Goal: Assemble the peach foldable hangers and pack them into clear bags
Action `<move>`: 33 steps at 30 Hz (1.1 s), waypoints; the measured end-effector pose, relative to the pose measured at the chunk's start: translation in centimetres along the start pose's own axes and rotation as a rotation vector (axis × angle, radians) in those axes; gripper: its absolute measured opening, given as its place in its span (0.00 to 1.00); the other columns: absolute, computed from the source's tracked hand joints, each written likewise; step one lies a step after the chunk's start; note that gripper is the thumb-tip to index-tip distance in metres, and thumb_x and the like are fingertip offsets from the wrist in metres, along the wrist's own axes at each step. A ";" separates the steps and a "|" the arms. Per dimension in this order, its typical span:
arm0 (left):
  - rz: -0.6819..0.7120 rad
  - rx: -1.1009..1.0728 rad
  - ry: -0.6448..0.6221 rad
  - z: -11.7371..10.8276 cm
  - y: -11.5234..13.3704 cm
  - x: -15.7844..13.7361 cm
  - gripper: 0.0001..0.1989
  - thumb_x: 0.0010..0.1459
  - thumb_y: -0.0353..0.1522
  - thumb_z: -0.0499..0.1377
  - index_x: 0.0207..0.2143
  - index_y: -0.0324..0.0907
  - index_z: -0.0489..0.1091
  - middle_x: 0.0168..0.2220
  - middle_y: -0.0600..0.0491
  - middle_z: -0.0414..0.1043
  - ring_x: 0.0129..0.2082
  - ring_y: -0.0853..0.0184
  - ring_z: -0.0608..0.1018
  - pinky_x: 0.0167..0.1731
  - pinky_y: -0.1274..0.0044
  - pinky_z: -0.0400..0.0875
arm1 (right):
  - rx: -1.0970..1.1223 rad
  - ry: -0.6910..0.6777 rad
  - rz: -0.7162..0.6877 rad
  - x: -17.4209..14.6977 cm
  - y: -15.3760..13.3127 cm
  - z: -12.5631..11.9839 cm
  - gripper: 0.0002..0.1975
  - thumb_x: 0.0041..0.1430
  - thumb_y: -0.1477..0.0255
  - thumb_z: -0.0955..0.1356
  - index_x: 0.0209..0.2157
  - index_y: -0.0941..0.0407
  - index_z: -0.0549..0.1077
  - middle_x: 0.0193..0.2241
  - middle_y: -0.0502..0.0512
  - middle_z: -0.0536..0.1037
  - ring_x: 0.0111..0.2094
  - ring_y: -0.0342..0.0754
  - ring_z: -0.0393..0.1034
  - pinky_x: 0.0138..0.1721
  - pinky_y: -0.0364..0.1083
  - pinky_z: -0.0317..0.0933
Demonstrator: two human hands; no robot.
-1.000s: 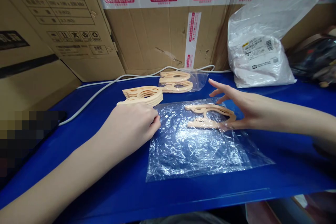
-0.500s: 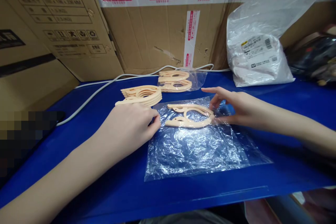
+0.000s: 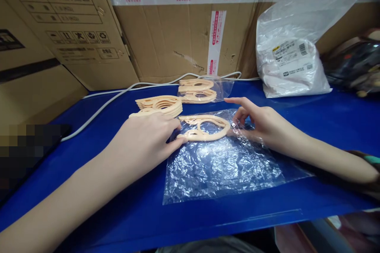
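Observation:
A beige plastic folding hanger (image 3: 212,139), folded flat, lies at the upper part of a clear plastic bag (image 3: 219,178). My left hand (image 3: 145,138) has its thumb and index finger at the hanger's left end. Its other fingers are hidden beside a stack of similar hangers (image 3: 166,104). At the hanger's right end my right hand (image 3: 255,120) has its thumb and bent fingers closed, with film over the thumb. The right index finger points out to the left.
Behind lie more hangers in a clear bag (image 3: 198,91). A white cable (image 3: 103,114) runs along the back of the blue table (image 3: 208,225). Cardboard boxes (image 3: 166,39) wall the rear and left. A white plastic bag with a label (image 3: 293,67) stands at the back right.
The hanger has slid left over the bag, and my right hand has shifted slightly left with it. My left thumb and index finger have parted and now meet the hanger's left end.

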State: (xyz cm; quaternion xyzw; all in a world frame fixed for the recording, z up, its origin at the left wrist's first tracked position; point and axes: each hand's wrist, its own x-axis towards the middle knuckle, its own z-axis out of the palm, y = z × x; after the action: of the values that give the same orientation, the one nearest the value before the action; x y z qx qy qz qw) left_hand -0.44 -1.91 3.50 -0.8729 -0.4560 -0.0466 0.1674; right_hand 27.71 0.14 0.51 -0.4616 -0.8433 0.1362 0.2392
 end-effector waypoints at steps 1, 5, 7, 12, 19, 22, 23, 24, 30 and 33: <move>0.006 0.003 0.013 0.1 0.0 0.0 0.16 0.61 0.44 0.55 0.39 0.44 0.77 0.40 0.46 0.79 0.36 0.50 0.80 0.24 0.67 0.69 | 0.002 -0.001 0.002 0.0 -0.1 0.1 0.31 0.58 0.64 0.69 0.61 0.53 0.58 0.31 0.50 0.77 0.30 0.49 0.72 0.31 0.47 0.63; 0.038 -0.030 0.040 0.2 0.2 0.0 0.16 0.62 0.42 0.55 0.44 0.43 0.75 0.46 0.45 0.77 0.42 0.50 0.79 0.29 0.66 0.73 | 0.043 0.005 -0.059 0.1 -0.1 0.3 0.30 0.58 0.62 0.69 0.60 0.54 0.59 0.33 0.52 0.77 0.32 0.49 0.73 0.34 0.48 0.65; 0.039 -0.069 0.027 0.2 0.3 0.1 0.16 0.62 0.41 0.55 0.47 0.43 0.74 0.47 0.46 0.77 0.44 0.51 0.79 0.32 0.66 0.74 | 0.074 0.006 -0.079 0.1 -0.1 0.4 0.30 0.58 0.60 0.69 0.59 0.53 0.60 0.35 0.53 0.78 0.34 0.50 0.73 0.36 0.49 0.66; 0.045 -0.177 -0.067 0.3 0.4 0.2 0.15 0.63 0.37 0.54 0.49 0.45 0.73 0.46 0.48 0.77 0.44 0.54 0.78 0.41 0.63 0.75 | 0.123 0.020 -0.081 0.2 0.0 0.4 0.30 0.57 0.59 0.70 0.59 0.51 0.61 0.36 0.53 0.78 0.35 0.51 0.75 0.37 0.51 0.68; 0.089 -0.264 -0.030 0.5 -0.5 0.3 0.18 0.65 0.40 0.53 0.53 0.44 0.70 0.55 0.48 0.71 0.54 0.55 0.73 0.52 0.62 0.69 | 0.140 -0.011 -0.085 0.3 -0.1 0.1 0.31 0.58 0.60 0.70 0.60 0.52 0.61 0.37 0.53 0.80 0.39 0.52 0.76 0.40 0.50 0.69; 0.091 -0.297 0.038 0.7 -2.2 0.7 0.24 0.64 0.44 0.53 0.59 0.43 0.64 0.61 0.46 0.63 0.61 0.55 0.66 0.58 0.62 0.63 | 0.101 -0.047 -0.096 0.2 0.0 -0.5 0.32 0.59 0.61 0.69 0.62 0.51 0.59 0.40 0.54 0.81 0.40 0.53 0.77 0.41 0.51 0.69; 0.076 -0.301 0.052 0.8 -2.9 0.9 0.27 0.64 0.45 0.54 0.61 0.42 0.62 0.62 0.45 0.61 0.61 0.54 0.65 0.60 0.61 0.61 | 0.076 -0.076 -0.101 0.2 0.1 -0.7 0.33 0.59 0.62 0.69 0.63 0.51 0.58 0.41 0.53 0.81 0.41 0.53 0.77 0.42 0.52 0.69; 0.055 -0.302 0.046 0.9 -3.7 1.1 0.31 0.63 0.48 0.54 0.62 0.42 0.60 0.63 0.44 0.60 0.62 0.53 0.64 0.60 0.60 0.59 | 0.049 -0.108 -0.111 0.2 0.2 -1.0 0.34 0.60 0.62 0.68 0.65 0.50 0.56 0.42 0.53 0.81 0.41 0.54 0.77 0.42 0.52 0.69; -0.110 -0.339 -0.042 2.8 -8.5 1.7 0.47 0.51 0.57 0.59 0.65 0.39 0.55 0.65 0.40 0.56 0.62 0.47 0.64 0.61 0.59 0.58 | -0.014 -0.212 -0.176 -0.2 1.1 -2.4 0.40 0.60 0.63 0.68 0.69 0.45 0.47 0.47 0.52 0.80 0.44 0.56 0.76 0.44 0.53 0.69; -0.157 -0.352 -0.110 3.6 -9.8 1.7 0.49 0.49 0.57 0.60 0.65 0.39 0.54 0.63 0.41 0.60 0.59 0.46 0.67 0.60 0.57 0.60 | -0.017 -0.232 -0.176 -0.4 1.1 -2.7 0.40 0.60 0.62 0.68 0.69 0.45 0.46 0.48 0.51 0.80 0.46 0.57 0.75 0.45 0.53 0.69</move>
State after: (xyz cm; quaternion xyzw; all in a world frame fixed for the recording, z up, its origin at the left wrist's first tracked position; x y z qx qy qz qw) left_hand -7.61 5.81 2.99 -0.8518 -0.5158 -0.0906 -0.0174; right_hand 30.15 0.43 2.17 -0.3689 -0.9036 0.1601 0.1473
